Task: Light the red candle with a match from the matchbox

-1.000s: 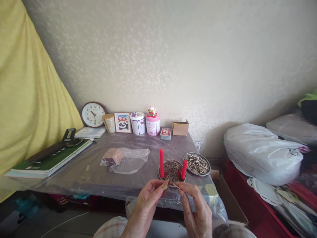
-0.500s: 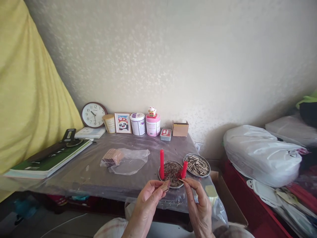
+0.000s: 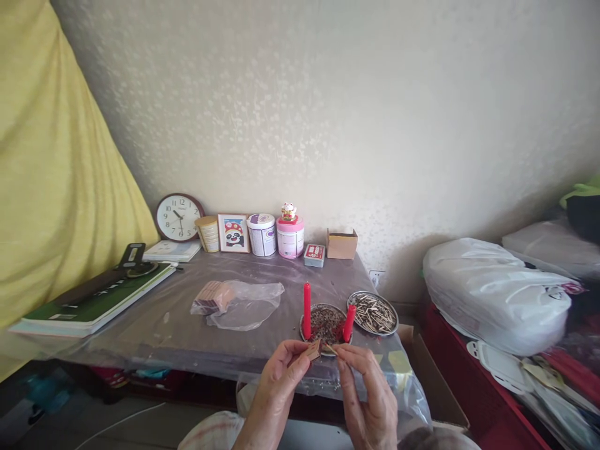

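Holding match [image 3: 331,350] near matchbox [image 3: 315,350].
Left hand [image 3: 280,381] pinches matchbox's near end, likely baring the rest; right hand [image 3: 368,389] pinches match; tall candle [image 3: 307,311], 11 o'clock.

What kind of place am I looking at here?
Probably a room in a home: a wall clock stands on a plastic-covered table, beside a framed panda picture, and a yellow curtain-like cloth hangs at the left.

Holding a matchbox [image 3: 314,351] in left hand [image 3: 281,378], probably a match [image 3: 331,349] in right hand [image 3: 369,389], near two red candles [image 3: 307,312].
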`<state>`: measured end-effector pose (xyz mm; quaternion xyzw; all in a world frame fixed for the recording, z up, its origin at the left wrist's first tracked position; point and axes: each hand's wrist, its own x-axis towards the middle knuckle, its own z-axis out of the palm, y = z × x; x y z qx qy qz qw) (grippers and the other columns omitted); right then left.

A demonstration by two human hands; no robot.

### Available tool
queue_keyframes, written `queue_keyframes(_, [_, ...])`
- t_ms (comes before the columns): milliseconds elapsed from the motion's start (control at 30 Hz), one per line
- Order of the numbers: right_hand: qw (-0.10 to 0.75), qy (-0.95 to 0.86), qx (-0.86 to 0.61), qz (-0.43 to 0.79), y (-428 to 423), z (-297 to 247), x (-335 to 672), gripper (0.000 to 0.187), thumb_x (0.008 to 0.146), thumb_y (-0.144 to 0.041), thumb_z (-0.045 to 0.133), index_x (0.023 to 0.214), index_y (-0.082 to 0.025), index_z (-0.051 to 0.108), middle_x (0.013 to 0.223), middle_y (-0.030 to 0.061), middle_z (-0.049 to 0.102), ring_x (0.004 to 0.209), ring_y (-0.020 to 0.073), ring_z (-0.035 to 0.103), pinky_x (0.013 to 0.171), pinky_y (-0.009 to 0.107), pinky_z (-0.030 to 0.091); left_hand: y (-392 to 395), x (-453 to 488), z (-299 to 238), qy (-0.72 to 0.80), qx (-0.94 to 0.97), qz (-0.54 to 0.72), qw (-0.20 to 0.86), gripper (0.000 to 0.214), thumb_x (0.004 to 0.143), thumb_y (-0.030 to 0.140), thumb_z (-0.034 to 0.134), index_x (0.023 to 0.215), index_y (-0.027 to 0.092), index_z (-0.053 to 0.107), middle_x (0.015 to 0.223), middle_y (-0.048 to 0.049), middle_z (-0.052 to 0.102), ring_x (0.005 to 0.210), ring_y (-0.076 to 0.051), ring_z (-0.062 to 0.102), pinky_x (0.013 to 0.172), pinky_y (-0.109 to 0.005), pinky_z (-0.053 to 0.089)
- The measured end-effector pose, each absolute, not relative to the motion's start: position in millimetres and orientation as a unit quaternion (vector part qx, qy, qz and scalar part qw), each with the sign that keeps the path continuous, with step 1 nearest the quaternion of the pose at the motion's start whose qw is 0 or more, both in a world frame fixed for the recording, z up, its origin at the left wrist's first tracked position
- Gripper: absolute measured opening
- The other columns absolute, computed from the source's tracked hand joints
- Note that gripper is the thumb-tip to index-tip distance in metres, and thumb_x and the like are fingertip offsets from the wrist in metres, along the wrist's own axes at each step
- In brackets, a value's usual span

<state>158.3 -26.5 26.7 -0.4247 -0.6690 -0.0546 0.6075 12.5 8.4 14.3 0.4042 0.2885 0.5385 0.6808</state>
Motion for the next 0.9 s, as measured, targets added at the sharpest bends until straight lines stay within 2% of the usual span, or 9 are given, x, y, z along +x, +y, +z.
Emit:
queue_keyframes(133, [0.65, -0.648, -0.388, -0.086, -25.5, 24.1, 160.8, 0.028, 0.085, -0.006, 0.054, 0.107, -0.022, 0.061, 0.093, 0.0075, 0.07, 0.084, 0.02, 0.068, 0.07, 0.031, 0.056, 9.7, 12.6, 14.7, 0.297, 0.39, 0.547, 0.679, 0.022, 0.077, 0.037, 0.07, 0.09, 0.019, 0.069, 0.095, -0.0065, 0.073, 0.095, -0.022, 0.06, 0.09, -0.037, 0.04])
queue_keyframes(233, [0.555, -0.708, -0.431, -0.076, -8.7, 7.4, 168.2, 0.017, 0.088, -0.01, 0.054, 0.096, -0.021, 0.064, 0.088, 0.006, 0.071, 0.079, 0.0185, 0.069, 0.071, 0.029, 0.057, 8.6, 12.7, 19.6, 0.284, 0.387, 0.546, 0.687, 0.026, 0.076, 0.04, 0.071, 0.09, 0.019, 0.07, 0.095, -0.0073, 0.073, 0.097, -0.023, 0.06, 0.092, -0.038, 0.04])
queue_keyframes(267, [0.554, -0.688, -0.461, -0.085, -2.6, 1.7, 171.9, 0.016, 0.09, -0.012, 0.053, 0.096, -0.021, 0.064, 0.085, 0.0057, 0.072, 0.077, 0.0183, 0.069, 0.07, 0.029, 0.057, 8.2, 12.4, 21.2, 0.284, 0.383, 0.546, 0.689, 0.028, 0.074, 0.042, 0.072, 0.09, 0.019, 0.07, 0.095, -0.0076, 0.073, 0.096, -0.023, 0.06, 0.092, -0.038, 0.04])
queue_keyframes(400, [0.592, -0.6, -0.533, -0.071, 6.5, -5.5, 183.9, 0.012, 0.092, -0.021, 0.054, 0.097, -0.02, 0.065, 0.088, 0.0051, 0.071, 0.081, 0.0177, 0.069, 0.074, 0.028, 0.055, 7.7, 9.7, 23.5, 0.293, 0.367, 0.553, 0.688, 0.03, 0.072, 0.044, 0.073, 0.088, 0.019, 0.07, 0.096, -0.0077, 0.072, 0.097, -0.023, 0.06, 0.092, -0.038, 0.04])
queue_keyframes(533, [0.612, -0.6, -0.514, -0.039, -3.1, 8.5, 181.4, 0.012, 0.091, -0.022, 0.056, 0.095, -0.02, 0.067, 0.087, 0.0036, 0.071, 0.081, 0.0161, 0.068, 0.075, 0.025, 0.055, 8.4, 7.3, 22.3, 0.298, 0.371, 0.558, 0.68, 0.027, 0.076, 0.042, 0.07, 0.09, 0.019, 0.071, 0.095, -0.0063, 0.072, 0.098, -0.022, 0.06, 0.094, -0.037, 0.04])
queue_keyframes(733, [0.637, -0.579, -0.509, -0.007, -3.9, 14.9, 174.5, 0.013, 0.089, -0.022, 0.057, 0.092, -0.02, 0.07, 0.087, 0.005, 0.072, 0.08, 0.0178, 0.068, 0.072, 0.028, 0.056, 11.4, 3.1, 22.0, 0.338, 0.356, 0.581, 0.649, 0.026, 0.077, 0.043, 0.069, 0.09, 0.021, 0.07, 0.093, -0.0053, 0.072, 0.097, -0.022, 0.06, 0.094, -0.038, 0.039])
queue_keyframes(900, [0.662, -0.538, -0.521, 0.041, -1.1, 10.1, 175.1, 0.012, 0.086, -0.026, 0.062, 0.091, -0.021, 0.072, 0.086, 0.005, 0.073, 0.079, 0.0191, 0.068, 0.069, 0.028, 0.056, 17.2, -4.5, 23.9, 0.354, 0.332, 0.62, 0.616, 0.032, 0.071, 0.046, 0.074, 0.088, 0.018, 0.071, 0.103, -0.0107, 0.073, 0.099, -0.025, 0.06, 0.097, -0.042, 0.039])
